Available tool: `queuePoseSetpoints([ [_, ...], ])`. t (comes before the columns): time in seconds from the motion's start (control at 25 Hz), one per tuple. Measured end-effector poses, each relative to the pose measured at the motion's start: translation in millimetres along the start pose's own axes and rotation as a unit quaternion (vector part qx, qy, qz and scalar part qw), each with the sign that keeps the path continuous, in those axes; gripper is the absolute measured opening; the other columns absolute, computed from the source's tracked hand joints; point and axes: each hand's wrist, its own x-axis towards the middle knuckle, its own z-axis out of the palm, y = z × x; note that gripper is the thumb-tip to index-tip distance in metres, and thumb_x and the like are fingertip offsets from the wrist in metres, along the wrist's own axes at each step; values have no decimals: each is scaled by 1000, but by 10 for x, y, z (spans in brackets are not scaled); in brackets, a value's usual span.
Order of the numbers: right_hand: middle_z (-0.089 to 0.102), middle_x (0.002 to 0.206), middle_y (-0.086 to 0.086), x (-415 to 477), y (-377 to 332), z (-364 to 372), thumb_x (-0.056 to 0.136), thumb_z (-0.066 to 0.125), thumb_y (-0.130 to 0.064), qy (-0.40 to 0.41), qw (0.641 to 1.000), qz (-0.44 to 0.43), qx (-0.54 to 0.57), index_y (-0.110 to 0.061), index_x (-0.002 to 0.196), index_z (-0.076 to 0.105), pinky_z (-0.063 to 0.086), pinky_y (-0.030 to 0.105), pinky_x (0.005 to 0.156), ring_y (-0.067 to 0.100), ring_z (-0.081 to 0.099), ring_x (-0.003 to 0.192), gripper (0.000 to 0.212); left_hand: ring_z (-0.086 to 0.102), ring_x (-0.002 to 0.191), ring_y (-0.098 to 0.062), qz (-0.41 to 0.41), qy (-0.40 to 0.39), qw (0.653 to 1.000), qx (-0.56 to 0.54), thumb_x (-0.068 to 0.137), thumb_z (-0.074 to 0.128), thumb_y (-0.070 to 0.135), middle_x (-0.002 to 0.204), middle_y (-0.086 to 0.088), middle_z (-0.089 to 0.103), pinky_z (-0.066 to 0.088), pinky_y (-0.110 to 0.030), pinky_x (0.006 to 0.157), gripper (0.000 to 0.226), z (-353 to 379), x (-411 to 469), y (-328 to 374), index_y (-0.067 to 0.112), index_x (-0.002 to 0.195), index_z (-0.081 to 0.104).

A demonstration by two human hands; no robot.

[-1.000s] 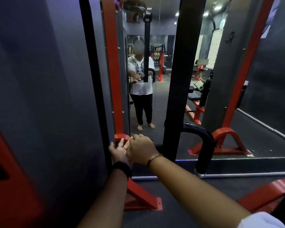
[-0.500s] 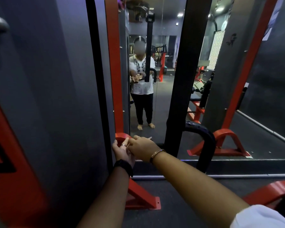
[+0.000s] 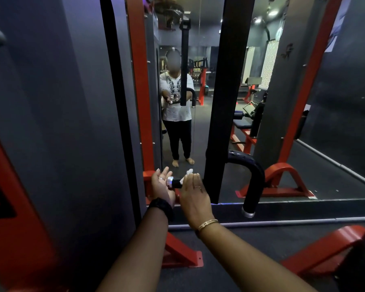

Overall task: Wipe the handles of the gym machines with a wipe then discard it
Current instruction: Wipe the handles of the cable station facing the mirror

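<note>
Right grip (image 3: 195, 190) holding wipe (image 3: 189, 171) on handle (image 3: 176, 183), left grip (image 3: 161, 186) beside

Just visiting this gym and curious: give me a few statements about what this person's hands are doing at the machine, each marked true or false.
1. The right hand holds a white wipe on the black handle. True.
2. The left hand grips a spray bottle. False: it holds nothing, its fingers open at the silver end cap.
3. The wipe lies in a bin. False: the right hand holds it.
4. A second black handle stands further right, untouched. True.
5. The right wrist wears a watch. False: gold bangles; the black watch is on the left wrist.
</note>
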Motion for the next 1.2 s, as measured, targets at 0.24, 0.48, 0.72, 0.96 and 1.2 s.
queuePoseSetpoints([
  [0.24,60,130,5,-105,240,-73,80,52,-14,-7,983,-186,-7,-11,122,64,47,29,99,18,56,121,44,57,106,-27,-21,-15,999,42,96,32,45,126,-17,53,46,-35,82,60,-30,-68,44,6,140,42],
  [0.48,45,141,20,-8,153,-229,87,39,-7,-45,997,-64,-3,4,136,43,40,38,106,29,46,129,51,46,130,-24,-28,-25,996,83,98,29,43,139,-11,46,34,-33,106,57,-14,-34,37,7,141,39],
  [0.72,46,125,14,582,105,-429,90,55,-14,-199,971,-11,134,-6,121,54,47,42,90,34,52,113,32,56,107,-26,-43,-51,994,91,95,26,51,127,-16,55,43,-37,89,56,-21,-21,43,14,127,54],
  [0.96,59,121,15,938,26,-301,93,47,-24,-295,953,20,73,-6,118,58,43,37,92,33,52,117,33,36,137,-30,-42,-44,997,51,94,25,57,153,-9,31,32,-36,108,69,-37,-52,78,19,152,21],
  [1.2,49,96,20,1212,48,-345,98,41,-13,-407,907,34,104,3,124,55,34,36,94,29,47,123,33,48,118,-19,5,-24,999,40,89,37,50,126,2,51,33,-27,103,67,-20,-26,51,17,147,31],
])
